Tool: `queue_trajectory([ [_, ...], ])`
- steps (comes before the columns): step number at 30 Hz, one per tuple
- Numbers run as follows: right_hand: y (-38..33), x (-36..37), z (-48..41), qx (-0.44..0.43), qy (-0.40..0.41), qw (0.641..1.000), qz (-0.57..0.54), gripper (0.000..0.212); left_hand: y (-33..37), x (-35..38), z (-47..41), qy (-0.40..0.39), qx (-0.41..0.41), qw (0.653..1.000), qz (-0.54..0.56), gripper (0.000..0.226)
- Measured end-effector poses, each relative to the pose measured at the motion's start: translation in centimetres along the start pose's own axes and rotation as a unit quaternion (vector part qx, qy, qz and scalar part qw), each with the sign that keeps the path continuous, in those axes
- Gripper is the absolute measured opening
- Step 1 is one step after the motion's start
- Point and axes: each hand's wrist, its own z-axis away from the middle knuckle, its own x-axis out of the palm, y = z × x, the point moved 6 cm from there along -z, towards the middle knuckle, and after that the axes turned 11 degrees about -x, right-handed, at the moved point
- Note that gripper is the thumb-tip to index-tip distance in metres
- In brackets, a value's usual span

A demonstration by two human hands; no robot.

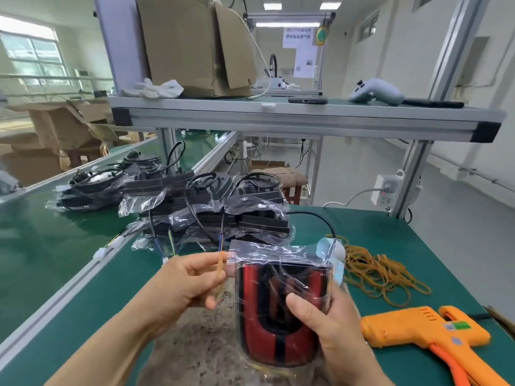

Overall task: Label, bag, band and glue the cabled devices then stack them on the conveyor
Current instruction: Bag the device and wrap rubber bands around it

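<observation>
1. Your left hand (181,285) pinches a single rubber band (221,270) between thumb and fingertips. Your right hand (334,324) is wrapped round the bagged device (281,310), with the thumb pressed on its front face.
2. You hold that device upright just left of the glue gun (423,330), at the near edge of the surface (404,227). Whether its base rests on anything cannot be told. Its cable (320,217) arches out of the bag mouth on the far side of the gun.
3. Expect the red-and-black body to be rigid and fairly weighty, so it should take a firm squeeze. The clear bag looks thin and slick and may slide over the body under your thumb.
4. Take hold across the sides of the body, low down, as your right hand does now. That leaves the upper part free for the band. Avoid lifting by the loose bag top or the cable.
5. The band is soft and stretchy. Spread it wide over the crinkled film, or it could snag and tear it.
6. Spare bands (381,277) lie just beyond the glue gun. Finished bagged devices (217,213) are stacked well beyond and left of it, beside the conveyor (41,246).
</observation>
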Motion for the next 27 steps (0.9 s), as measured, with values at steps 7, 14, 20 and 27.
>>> queue_trajectory([
  [7, 1.7, -0.3, 0.4, 0.017, 0.018, 0.999, 0.026, 0.068, 2.7, -0.4, 2.6, -0.038, 0.083, 0.994, -0.062, 0.103],
  [14, 0.7, 0.8, 0.7, -0.01, -0.011, 1.0, 0.017, 0.064, 4.2, 2.4, 2.9, -0.017, 0.119, 0.97, -0.213, 0.101],
  [20, 0.5, 0.6, 0.8, -0.011, -0.013, 1.0, -0.009, 0.066, 3.4, 2.9, 2.1, -0.047, 0.099, 0.965, -0.237, 0.104],
  [27, 0.2, 0.6, 0.8, 0.026, -0.053, 0.998, -0.008, 0.067, 3.6, 3.5, 1.8, -0.054, 0.115, 0.962, -0.243, 0.098],
])
